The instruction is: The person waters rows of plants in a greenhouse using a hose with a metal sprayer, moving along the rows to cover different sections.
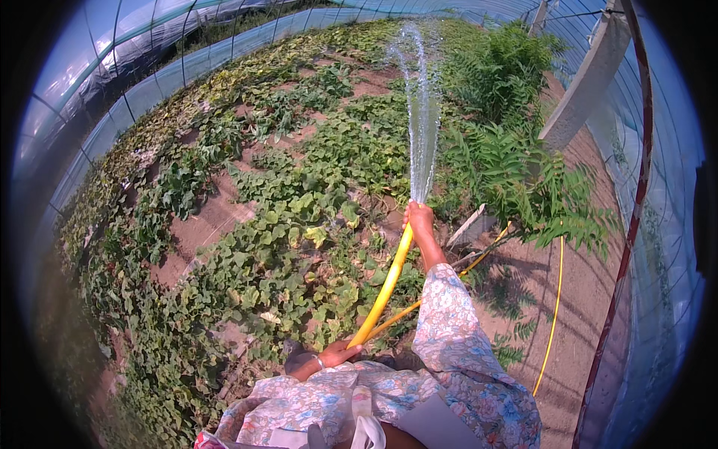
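My right hand (pixel 419 218) is closed around the outlet end of a yellow hose (pixel 387 286), and its arm is stretched forward in a floral sleeve. From that end water (pixel 422 140) sprays up and away in a split, fanned jet. Lower down, near my waist, my left hand (pixel 336 354) grips the same hose; a light band circles that wrist. Low leafy vines (pixel 280 241), some of them yellowing, cover much of the ground ahead and to the left. The hose opening itself is hidden by my fingers and the water.
Feathery-leaved shrubs (pixel 505 168) grow at the right, beside a slanting concrete post (pixel 589 78). More yellow hose (pixel 555 314) lies on the bare soil path (pixel 516 286). A dark red metal pole (pixel 631 236) and plastic sheeting (pixel 667 269) border the right side; a greenhouse frame arches overhead.
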Motion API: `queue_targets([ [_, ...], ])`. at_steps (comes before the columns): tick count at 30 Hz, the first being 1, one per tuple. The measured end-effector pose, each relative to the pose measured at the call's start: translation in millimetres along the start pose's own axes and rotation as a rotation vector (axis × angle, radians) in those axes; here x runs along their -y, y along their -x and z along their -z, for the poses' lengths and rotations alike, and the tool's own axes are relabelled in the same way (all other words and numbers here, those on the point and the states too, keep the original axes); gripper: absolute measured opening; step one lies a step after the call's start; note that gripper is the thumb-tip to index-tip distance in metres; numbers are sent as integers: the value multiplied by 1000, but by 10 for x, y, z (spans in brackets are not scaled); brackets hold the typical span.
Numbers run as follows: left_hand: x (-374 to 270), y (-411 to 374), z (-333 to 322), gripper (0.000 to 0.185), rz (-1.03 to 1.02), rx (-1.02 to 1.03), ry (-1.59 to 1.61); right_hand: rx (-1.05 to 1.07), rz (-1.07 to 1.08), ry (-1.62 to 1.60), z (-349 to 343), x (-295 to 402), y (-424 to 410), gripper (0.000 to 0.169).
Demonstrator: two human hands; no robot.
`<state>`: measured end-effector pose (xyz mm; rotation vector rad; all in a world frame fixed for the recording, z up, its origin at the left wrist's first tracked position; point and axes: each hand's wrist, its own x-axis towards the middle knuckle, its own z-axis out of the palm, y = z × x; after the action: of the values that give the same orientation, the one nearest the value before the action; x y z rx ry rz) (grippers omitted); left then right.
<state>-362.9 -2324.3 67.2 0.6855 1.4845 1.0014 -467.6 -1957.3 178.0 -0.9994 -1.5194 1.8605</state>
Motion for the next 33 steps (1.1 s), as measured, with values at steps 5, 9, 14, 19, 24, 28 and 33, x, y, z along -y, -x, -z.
queue_targets([
  [5,18,4,-9,43,10,-8,1,-7,-12,11,-31,3,18,21],
  [9,89,-30,-28,44,-15,-25,23,-9,-16,20,-42,1,16,22],
  [14,-9,21,-45,44,-29,-43,34,-8,-20,21,-47,1,18,22],
  [19,-35,51,-49,44,-16,-50,41,12,-23,2,-81,-9,15,22],
  [24,-98,106,-59,45,-27,-60,57,6,-44,11,-92,11,46,21],
  [28,-68,98,-58,45,-24,-66,33,2,-50,8,-105,16,57,19],
  [33,38,60,-31,49,27,-57,-84,14,-36,9,-129,22,90,18],
])
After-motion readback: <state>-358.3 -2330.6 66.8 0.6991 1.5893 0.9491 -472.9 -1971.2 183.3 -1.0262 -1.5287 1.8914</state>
